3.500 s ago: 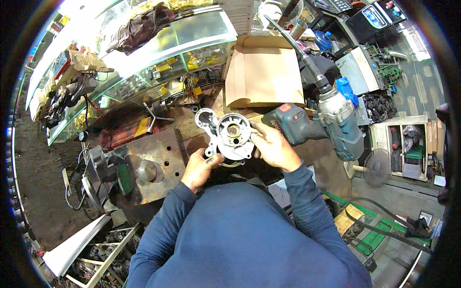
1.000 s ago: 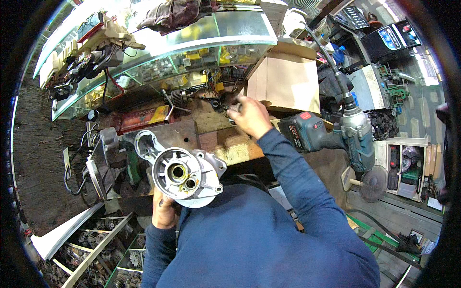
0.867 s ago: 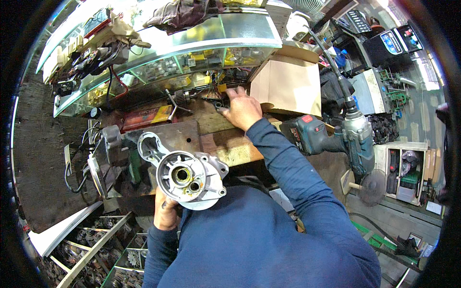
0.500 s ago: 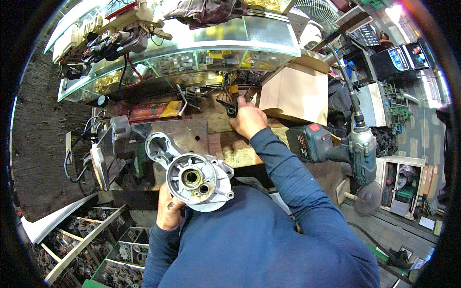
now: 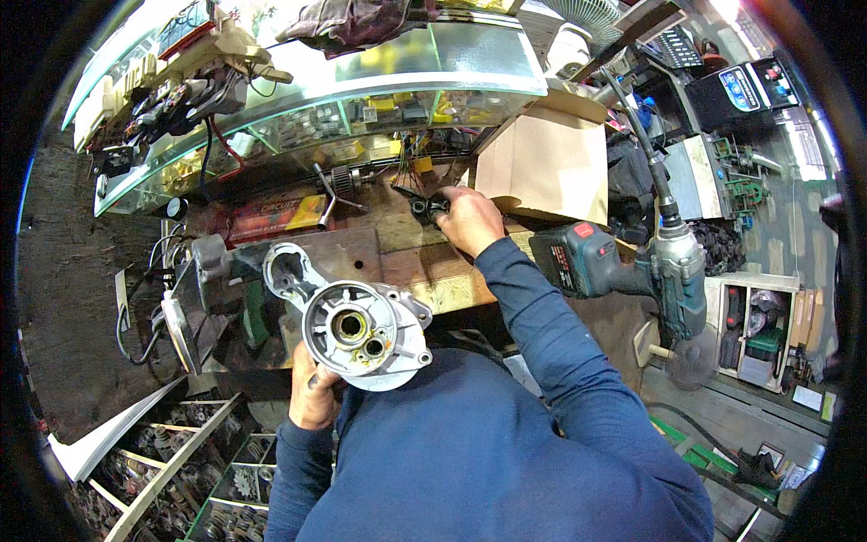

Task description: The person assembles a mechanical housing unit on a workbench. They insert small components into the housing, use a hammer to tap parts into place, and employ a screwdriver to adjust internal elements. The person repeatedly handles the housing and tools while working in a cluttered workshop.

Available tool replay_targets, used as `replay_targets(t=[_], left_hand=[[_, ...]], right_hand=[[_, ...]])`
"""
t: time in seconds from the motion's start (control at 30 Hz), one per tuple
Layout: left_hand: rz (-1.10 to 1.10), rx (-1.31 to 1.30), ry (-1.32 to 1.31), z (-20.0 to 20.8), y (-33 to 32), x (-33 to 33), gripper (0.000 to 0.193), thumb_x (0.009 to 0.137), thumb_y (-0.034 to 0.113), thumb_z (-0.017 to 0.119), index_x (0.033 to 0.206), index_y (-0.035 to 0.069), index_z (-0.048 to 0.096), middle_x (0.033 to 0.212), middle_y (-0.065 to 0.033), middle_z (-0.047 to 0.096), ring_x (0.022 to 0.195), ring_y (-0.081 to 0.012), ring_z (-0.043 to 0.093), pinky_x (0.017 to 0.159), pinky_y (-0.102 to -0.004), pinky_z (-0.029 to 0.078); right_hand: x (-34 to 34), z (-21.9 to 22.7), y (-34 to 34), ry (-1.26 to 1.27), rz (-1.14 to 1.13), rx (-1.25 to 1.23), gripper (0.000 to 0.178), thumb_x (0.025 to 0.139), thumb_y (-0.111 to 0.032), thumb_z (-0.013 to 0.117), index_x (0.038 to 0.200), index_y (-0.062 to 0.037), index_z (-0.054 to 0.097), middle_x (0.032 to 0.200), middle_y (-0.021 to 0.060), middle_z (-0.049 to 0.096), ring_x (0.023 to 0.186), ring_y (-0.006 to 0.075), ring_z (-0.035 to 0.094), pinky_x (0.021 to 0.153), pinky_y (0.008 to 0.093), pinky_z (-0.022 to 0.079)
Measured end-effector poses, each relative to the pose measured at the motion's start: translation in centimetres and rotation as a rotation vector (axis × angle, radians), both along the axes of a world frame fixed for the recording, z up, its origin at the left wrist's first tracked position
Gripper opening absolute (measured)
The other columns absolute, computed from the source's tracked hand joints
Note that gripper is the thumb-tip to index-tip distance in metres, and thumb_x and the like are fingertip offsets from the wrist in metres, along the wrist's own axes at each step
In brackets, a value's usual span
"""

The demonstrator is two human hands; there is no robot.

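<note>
My left hand (image 5: 313,396) is closed around the lower left edge of a grey cast-metal gear housing (image 5: 397,336), held up in front of my body. The open side of the housing faces up, with a large round bore, a smaller bore beside it and traces of yellowish grease. A ring-shaped extension juts toward the far left. My right hand (image 5: 473,222) reaches across the wooden bench, its fingers closed on a small black part (image 5: 440,206). Another black piece with a round hole (image 5: 419,208) lies just left of the fingertips. The fingertips themselves are partly hidden.
Right of my right arm lies a cordless impact wrench (image 5: 677,280). An open cardboard box (image 5: 551,167) stands behind my right hand. A T-shaped metal tool (image 5: 330,200) and a red box (image 5: 271,217) lie at the back left. Glass display shelves (image 5: 316,104) line the far side.
My right hand has drawn slightly nearer, its fingers now around the small black part. The view has shifted a little; my left hand still holds the housing.
</note>
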State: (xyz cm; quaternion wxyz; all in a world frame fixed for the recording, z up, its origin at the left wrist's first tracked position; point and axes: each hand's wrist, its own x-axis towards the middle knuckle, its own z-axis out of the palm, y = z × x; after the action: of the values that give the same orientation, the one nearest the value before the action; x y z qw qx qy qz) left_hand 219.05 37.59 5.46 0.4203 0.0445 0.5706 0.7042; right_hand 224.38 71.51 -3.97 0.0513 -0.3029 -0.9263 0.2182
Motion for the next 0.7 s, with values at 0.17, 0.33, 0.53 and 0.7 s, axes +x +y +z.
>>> replay_targets(t=[0.17,0.33,0.53,0.7], left_hand=[[-0.029,-0.018,-0.001,0.1,0.4,0.0,0.089,0.074,0.060,0.088,0.131,-0.002,0.062,0.116,-0.0061,0.073,0.102,-0.0145,0.069,0.089,-0.0299,0.055],[-0.060,-0.026,0.064,0.1,0.8,0.0,0.088,0.073,0.063,0.088,0.127,-0.002,0.064,0.111,-0.0046,0.073,0.096,-0.0125,0.068,0.082,-0.0272,0.054],[-0.032,-0.034,0.042,0.1,0.5,0.2,0.088,0.074,0.065,0.087,0.125,-0.002,0.064,0.111,-0.0046,0.073,0.097,-0.0120,0.067,0.083,-0.0275,0.054],[0.002,-0.044,0.025,0.3,0.9,0.2,0.094,0.073,0.065,0.088,0.131,-0.003,0.062,0.119,-0.0068,0.072,0.105,-0.0166,0.069,0.092,-0.0312,0.055]], right_hand=[[-1.3,-0.1,0.3,-0.126,0.113,0.119,0.030,0.084,-0.027,0.079,0.105,-0.0051,0.076,0.098,0.0193,0.075,0.096,0.0382,0.073,0.085,0.0491,0.058],[-1.2,-1.4,0.5,-0.060,0.114,0.116,0.027,0.085,-0.029,0.078,0.097,-0.0043,0.075,0.092,0.0207,0.075,0.091,0.0407,0.072,0.082,0.0517,0.058],[2.8,-0.2,0.4,0.536,-0.287,-0.883,0.020,0.092,-0.013,0.069,0.106,0.0007,0.070,0.080,0.0029,0.067,0.076,0.0200,0.067,0.067,0.0328,0.053],[3.4,1.4,0.3,0.549,-0.460,-1.262,0.017,0.097,-0.017,0.068,0.104,-0.0025,0.068,0.082,0.0046,0.066,0.069,0.0145,0.062,0.059,0.0289,0.049]])
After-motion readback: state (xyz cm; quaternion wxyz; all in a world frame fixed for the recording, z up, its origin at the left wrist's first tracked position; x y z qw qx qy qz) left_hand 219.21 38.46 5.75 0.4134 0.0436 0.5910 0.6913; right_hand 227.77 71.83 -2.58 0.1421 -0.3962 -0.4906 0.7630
